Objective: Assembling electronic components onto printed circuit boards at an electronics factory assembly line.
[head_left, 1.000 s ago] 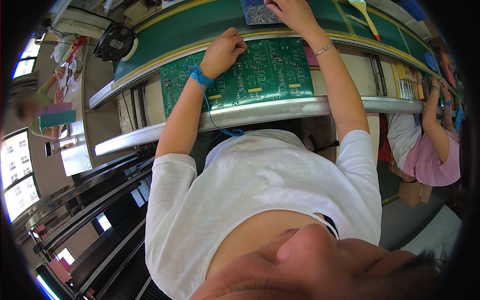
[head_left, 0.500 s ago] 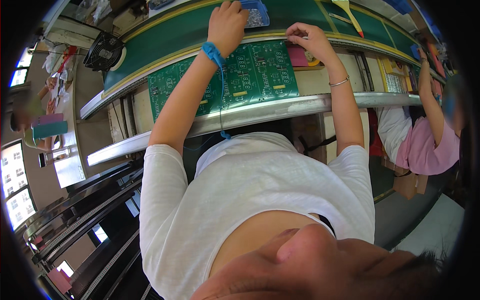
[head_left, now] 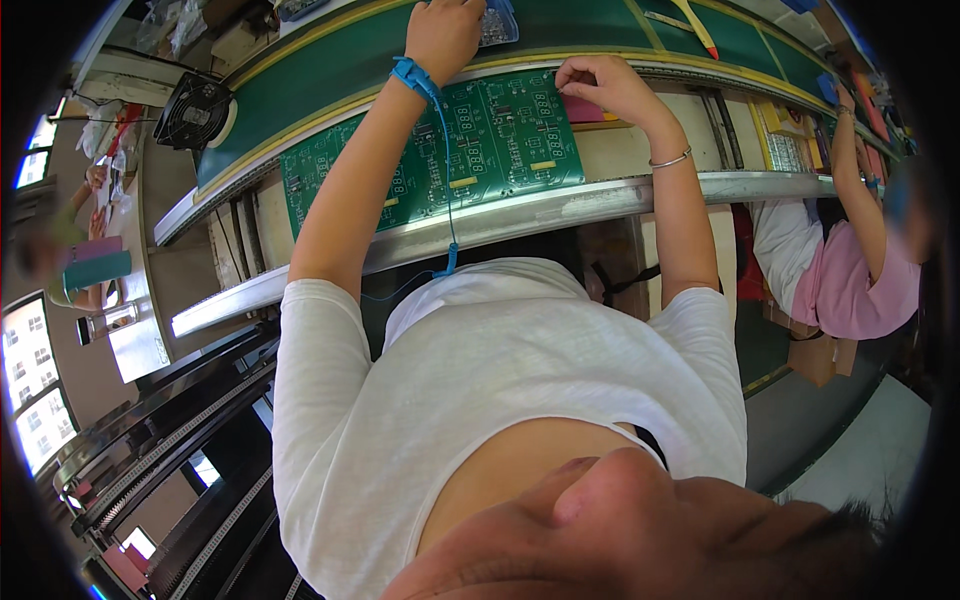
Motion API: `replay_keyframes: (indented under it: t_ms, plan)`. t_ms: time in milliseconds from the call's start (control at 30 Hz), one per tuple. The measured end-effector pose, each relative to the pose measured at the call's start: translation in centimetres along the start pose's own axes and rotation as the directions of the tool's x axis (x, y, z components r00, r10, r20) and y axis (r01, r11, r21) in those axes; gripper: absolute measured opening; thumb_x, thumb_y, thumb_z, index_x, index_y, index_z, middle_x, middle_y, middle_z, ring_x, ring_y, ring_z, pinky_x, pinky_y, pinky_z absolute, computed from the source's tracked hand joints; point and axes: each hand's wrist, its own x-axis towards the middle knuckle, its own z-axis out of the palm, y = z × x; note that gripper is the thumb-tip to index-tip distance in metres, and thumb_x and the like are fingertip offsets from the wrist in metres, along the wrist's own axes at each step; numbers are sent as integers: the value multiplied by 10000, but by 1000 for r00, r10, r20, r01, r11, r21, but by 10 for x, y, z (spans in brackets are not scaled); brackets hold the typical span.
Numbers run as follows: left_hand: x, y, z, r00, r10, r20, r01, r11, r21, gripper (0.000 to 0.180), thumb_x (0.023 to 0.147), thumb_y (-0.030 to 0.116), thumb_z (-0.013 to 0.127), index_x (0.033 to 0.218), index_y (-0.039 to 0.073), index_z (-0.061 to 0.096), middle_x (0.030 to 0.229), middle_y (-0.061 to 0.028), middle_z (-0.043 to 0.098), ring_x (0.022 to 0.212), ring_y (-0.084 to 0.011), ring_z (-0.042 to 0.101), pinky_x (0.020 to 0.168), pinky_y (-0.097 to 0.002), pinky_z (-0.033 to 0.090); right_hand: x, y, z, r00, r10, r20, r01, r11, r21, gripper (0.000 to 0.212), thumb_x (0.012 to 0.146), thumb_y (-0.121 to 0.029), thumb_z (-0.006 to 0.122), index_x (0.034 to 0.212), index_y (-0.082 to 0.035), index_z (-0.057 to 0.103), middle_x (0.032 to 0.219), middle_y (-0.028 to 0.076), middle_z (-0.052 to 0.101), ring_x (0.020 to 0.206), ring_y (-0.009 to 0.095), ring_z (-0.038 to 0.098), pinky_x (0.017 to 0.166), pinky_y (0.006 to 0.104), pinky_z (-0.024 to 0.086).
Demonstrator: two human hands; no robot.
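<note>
My left hand (head_left: 445,38) is beside the blue parts bin (head_left: 502,24), beyond the board's far edge. Its fingers are curled and partly cut off by the top of the picture; anything in them is hidden. A blue wrist strap (head_left: 415,78) with a cord circles that wrist. My right hand (head_left: 612,86) is at the far right corner of the green circuit board (head_left: 500,135), thumb and forefinger drawn together. What they pinch, if anything, is too small to make out. Digit displays and pale yellow parts sit on the board, and my left forearm covers part of it.
A metal rail (head_left: 520,207) runs along the near side. Behind the board lies a green conveyor belt (head_left: 320,88), with a brush (head_left: 697,28) on it. A black fan (head_left: 195,110) stands left. At right, a person in pink (head_left: 860,280) reaches toward the line.
The whole view has shifted slightly, so the board and bin appear further left and higher. My right fingertips are lower and closer to the board's far right corner. My left hand stays beside the bin.
</note>
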Motion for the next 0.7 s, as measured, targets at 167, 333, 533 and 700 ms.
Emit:
replay_keyframes:
  t_ms: [167,333,533,700]
  plan:
    - [-28,7,-17,991,-51,-127,-5,914,-405,84,875,136,659,918,70,686,937,-117,668,903,-316,646,785,-437,499,0,-3,5,997,42,65,-35,994,-101,98,924,-74,708,981,5,700,867,81,729,805,159,680,782,302,547]
    - [-71,10,-48,991,-103,-81,26,757,-652,92,879,73,697,957,27,682,835,-95,662,754,-274,661,679,-373,534,4,-6,9,997,40,73,-30,989,-142,129,921,-128,722,950,-2,720,847,105,731,782,199,683,753,331,542]
    - [-104,-10,-41,909,-224,351,407,296,-864,97,964,103,703,1016,23,723,835,16,680,762,-54,619,634,-215,464,7,-3,13,997,34,75,-21,984,-176,150,925,-152,722,952,-5,717,843,110,728,771,208,679,744,342,541]
    - [-108,-10,-39,870,-180,458,481,114,-869,174,982,75,673,1127,6,739,896,-25,710,781,-83,654,681,-212,521,8,-9,14,997,20,76,-3,976,-219,135,917,-125,711,941,6,686,803,104,695,730,187,654,708,321,525]
